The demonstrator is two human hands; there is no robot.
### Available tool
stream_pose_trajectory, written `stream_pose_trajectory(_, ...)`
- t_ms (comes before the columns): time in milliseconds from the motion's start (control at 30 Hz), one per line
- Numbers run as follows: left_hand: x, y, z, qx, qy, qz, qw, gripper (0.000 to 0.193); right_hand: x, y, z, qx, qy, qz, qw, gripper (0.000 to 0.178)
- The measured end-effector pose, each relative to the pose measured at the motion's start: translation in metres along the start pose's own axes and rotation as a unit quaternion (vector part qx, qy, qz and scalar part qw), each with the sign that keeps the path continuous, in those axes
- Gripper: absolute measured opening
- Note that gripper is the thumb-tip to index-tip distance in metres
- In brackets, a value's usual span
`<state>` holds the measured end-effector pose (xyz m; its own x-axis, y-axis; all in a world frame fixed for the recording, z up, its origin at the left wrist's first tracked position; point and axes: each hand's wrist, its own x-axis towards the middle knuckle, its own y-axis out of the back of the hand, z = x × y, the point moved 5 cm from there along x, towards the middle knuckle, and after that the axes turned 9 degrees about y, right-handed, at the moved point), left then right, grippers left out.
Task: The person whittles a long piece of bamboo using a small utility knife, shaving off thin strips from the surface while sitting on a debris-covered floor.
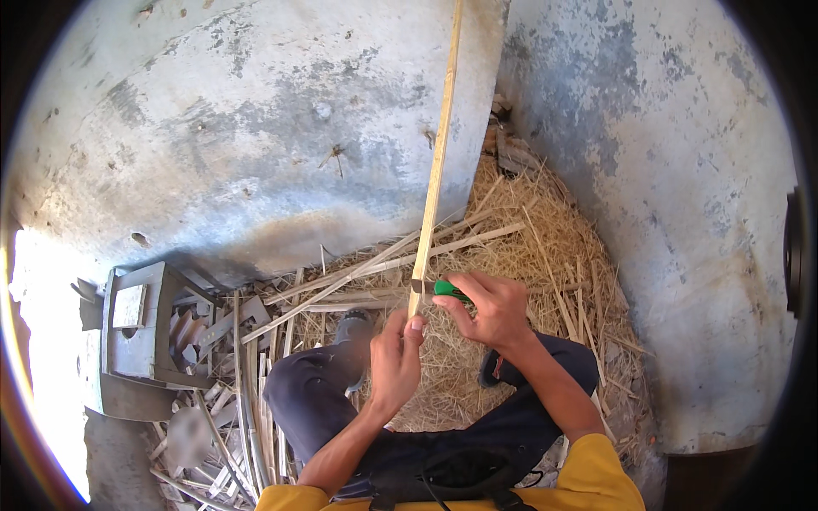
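A long, narrow wooden strip (437, 162) rises from my lap area, slanting away toward the wall. My left hand (396, 358) is closed around its near end, thumb along the wood. In my right hand (492, 311) is a knife with a green handle (452, 291); the fingers wrap the handle from the right. Its short dark blade lies across the strip, touching it just beyond my left hand. Pale, freshly bared wood shows along the strip's length. The blade's far tip is too small to make out.
Straw-like shavings (545, 230) cover the floor around my feet. Several loose wooden strips (375, 266) lie beyond my knees. To the left stands a grey wooden box (141, 319) beside scrap wood. Worn walls (281, 128) close in ahead and on the right.
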<state>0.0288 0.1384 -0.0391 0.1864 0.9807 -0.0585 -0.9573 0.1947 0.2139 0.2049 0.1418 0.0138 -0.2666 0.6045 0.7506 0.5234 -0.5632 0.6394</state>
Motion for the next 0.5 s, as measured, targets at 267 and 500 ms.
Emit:
stream_pose_trajectory(267, 0.000, 0.008, 0.005, 0.000, -0.003, 0.018, 1.000, 0.029, 0.010, -0.005, -0.008, 0.029, -0.021, -0.002, 0.999, 0.024)
stream_pose_trajectory(500, 0.000, 0.016, 0.008, -0.001, -0.018, 0.040, 0.999, 0.031, 0.022, -0.008, -0.018, 0.054, -0.024, 0.011, 0.998, 0.024)
